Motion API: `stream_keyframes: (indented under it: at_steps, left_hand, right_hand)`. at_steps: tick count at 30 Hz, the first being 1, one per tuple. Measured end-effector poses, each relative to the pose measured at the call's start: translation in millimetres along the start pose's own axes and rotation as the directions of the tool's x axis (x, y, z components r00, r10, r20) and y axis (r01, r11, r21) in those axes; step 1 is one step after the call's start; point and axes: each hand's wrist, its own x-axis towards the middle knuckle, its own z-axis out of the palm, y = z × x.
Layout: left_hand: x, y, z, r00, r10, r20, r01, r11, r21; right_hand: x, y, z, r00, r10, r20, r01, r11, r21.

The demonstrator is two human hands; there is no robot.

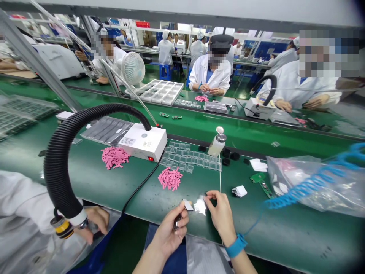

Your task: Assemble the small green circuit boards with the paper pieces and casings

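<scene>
My left hand (174,228) is closed over the front edge of the green bench. It pinches a small white and dark flat piece (188,205) between thumb and finger, and a dark shiny object (177,222) sits in its curled fingers. Just right of it, my right hand (219,209), with a blue band at the wrist, has thumb and fingertips pressed together at the edge of a bright, shiny sheet (200,206). What is between those fingertips is too small to tell. Beyond my hands lies a heap of pink strips (170,179).
Clear plastic pieces (182,155) stand in rows behind the strips, near a bottle (217,144). A white box (145,140) with a black hose (57,152) is left. A coiled blue cord (308,184) crosses a plastic bag (327,190) on the right. A co-worker's hand (95,222) is at left.
</scene>
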Motion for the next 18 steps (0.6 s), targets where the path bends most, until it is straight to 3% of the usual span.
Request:
stream_keyframes:
  at_steps: [5,12,18]
  left_hand:
    - [-2.3,0.5,5.5,0.999,0.026,0.018,-0.025,0.999,-0.043]
    - [1.6,-4.1,16.0,0.994,0.044,0.097,-0.032,0.993,-0.117]
    - [8.4,-12.1,18.9,0.993,0.008,0.122,0.011,0.988,-0.152]
  right_hand:
    - [2.0,0.4,-5.6,0.996,-0.07,-0.06,0.069,0.997,-0.029]
    - [-25.2,-44.5,5.5,0.977,-0.134,0.166,0.093,0.968,0.233]
    - [-31.1,-58.7,23.0,0.998,0.027,0.054,-0.046,0.916,0.399]
